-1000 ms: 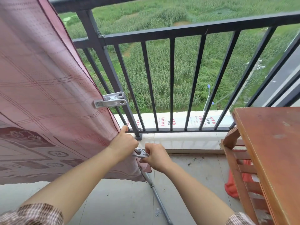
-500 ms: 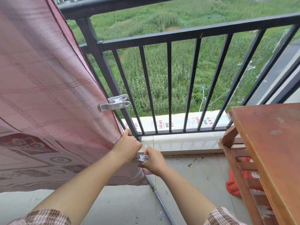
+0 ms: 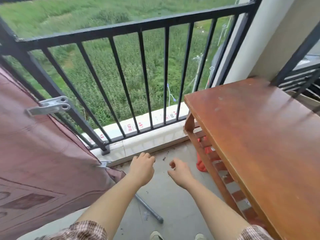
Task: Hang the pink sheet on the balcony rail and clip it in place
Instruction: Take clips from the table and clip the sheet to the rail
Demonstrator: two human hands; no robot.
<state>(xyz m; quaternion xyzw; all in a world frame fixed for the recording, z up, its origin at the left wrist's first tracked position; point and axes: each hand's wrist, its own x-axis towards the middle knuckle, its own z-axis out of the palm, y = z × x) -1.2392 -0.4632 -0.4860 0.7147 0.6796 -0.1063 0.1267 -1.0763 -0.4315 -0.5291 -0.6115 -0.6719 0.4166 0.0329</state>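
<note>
**Both hands free beside the clipped sheet**

With both forearms stretched forward and down over the balcony floor, the left hand hangs loosely curled, grip narrow, holding nothing; the right hand sits just beside it, fingers half open, also bare. Left of the left hand, the pink sheet drapes against the rail. One clip bites its edge higher up; a second clip pinches the lower edge. Right of the right hand: wooden counter.
</note>
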